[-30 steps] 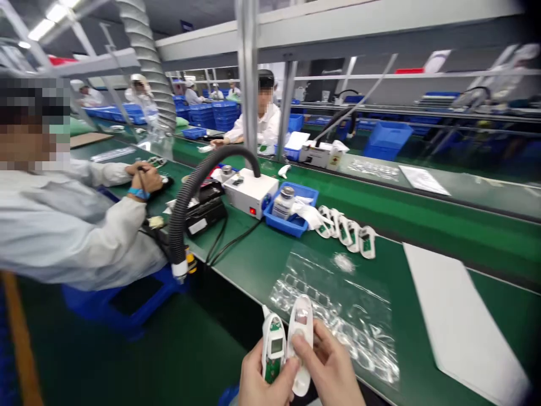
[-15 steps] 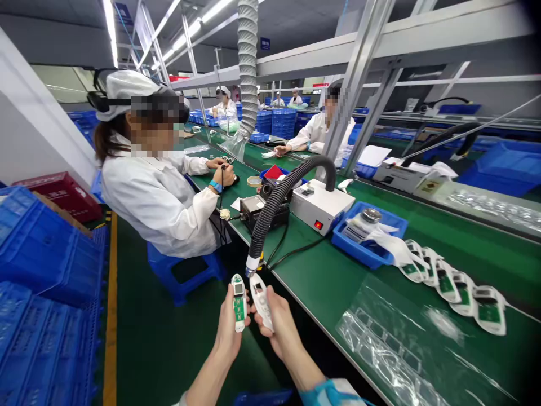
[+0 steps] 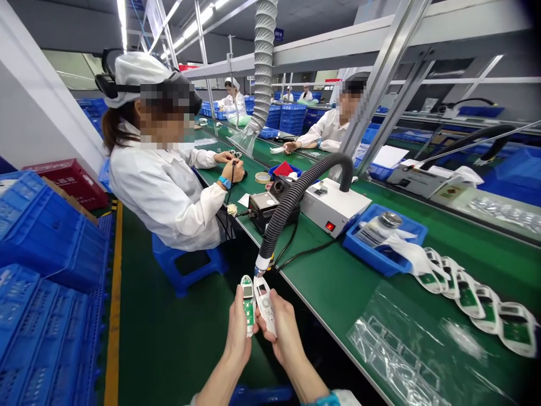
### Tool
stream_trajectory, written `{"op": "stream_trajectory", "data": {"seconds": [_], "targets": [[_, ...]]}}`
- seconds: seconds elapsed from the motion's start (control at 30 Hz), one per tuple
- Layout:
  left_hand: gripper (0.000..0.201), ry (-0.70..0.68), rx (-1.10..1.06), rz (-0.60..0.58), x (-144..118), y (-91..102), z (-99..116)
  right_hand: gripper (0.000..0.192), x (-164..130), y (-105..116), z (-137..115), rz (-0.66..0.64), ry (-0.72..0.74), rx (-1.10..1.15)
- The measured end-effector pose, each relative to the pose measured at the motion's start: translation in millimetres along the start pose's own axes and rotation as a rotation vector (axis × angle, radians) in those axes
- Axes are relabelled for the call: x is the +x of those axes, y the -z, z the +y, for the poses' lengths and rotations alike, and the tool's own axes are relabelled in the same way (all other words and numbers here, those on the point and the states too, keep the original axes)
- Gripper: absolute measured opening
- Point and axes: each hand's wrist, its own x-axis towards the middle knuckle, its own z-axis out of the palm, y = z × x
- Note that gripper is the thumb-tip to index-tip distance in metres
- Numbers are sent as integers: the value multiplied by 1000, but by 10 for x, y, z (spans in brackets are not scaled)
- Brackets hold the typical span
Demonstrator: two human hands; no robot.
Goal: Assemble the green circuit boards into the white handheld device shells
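My left hand (image 3: 237,327) is closed round a white casing half with a green circuit board (image 3: 248,304) and a small grey screen in it. In my right hand (image 3: 284,324) is a white front cover (image 3: 264,304) with a window opening and round button shapes. Both parts stand nearly upright, side by side, their edges close together or touching. Just above the cover's top end hangs the white-and-metal nozzle (image 3: 262,265) of a ribbed black hose (image 3: 291,203).
A grey box with a red switch (image 3: 333,211) stands on the green bench beside a blue tray (image 3: 372,251). Several white casings with boards (image 3: 469,296) lie in a row at right, near clear plastic film (image 3: 397,349). A co-worker (image 3: 164,186) sits at left.
The view has shifted, so the bench and co-worker appear slightly displaced. The two casing halves have come closer together, and the front cover now faces me more.
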Motion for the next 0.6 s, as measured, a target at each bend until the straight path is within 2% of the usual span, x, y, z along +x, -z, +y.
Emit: {"op": "stream_trajectory", "data": {"seconds": [0.13, 0.23, 0.3, 0.43, 0.6], "targets": [[48, -71, -8, 65, 30, 146, 133, 46, 97, -238, 74, -35, -19, -9], [48, -79, -3, 70, 12, 198, 179, 49, 90, -304, 91, -61, -20, -17], [49, -53, 12, 40, -1, 162, 171, 51, 36, -240, 63, -64, 6, -32], [51, -20, 30, -56, 46, -16, 156, 57, -135, 43, -46, -26, 63, -27], [48, -1, -5, -78, 86, -141, 129, 58, -434, 372, -135, -33, 3, 153]]}}
